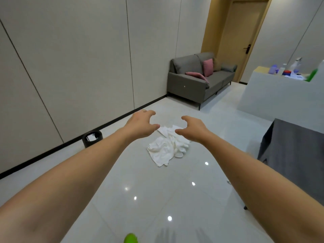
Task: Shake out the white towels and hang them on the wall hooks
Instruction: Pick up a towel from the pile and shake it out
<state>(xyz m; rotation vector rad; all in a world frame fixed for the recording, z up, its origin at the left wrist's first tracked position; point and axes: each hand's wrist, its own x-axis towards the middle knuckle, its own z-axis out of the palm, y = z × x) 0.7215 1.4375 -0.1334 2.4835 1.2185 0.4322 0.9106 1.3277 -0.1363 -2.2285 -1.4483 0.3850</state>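
Note:
A crumpled heap of white towels (167, 149) lies on the glossy white floor in the middle of the view. Both my arms stretch out toward it. My left hand (142, 122) hovers above the heap's far left side, fingers curled apart and holding nothing. My right hand (192, 126) hovers above the heap's far right side, likewise open with curved fingers. Neither hand touches the towels. No wall hooks show in this view.
A small black bin (92, 138) stands by the panelled wall on the left. A grey sofa (198, 79) with pink cushions sits at the back. A white counter (280, 92) with bottles is on the right, and a grey-draped table (294, 155) is nearer. A green object (130, 238) shows at the bottom edge.

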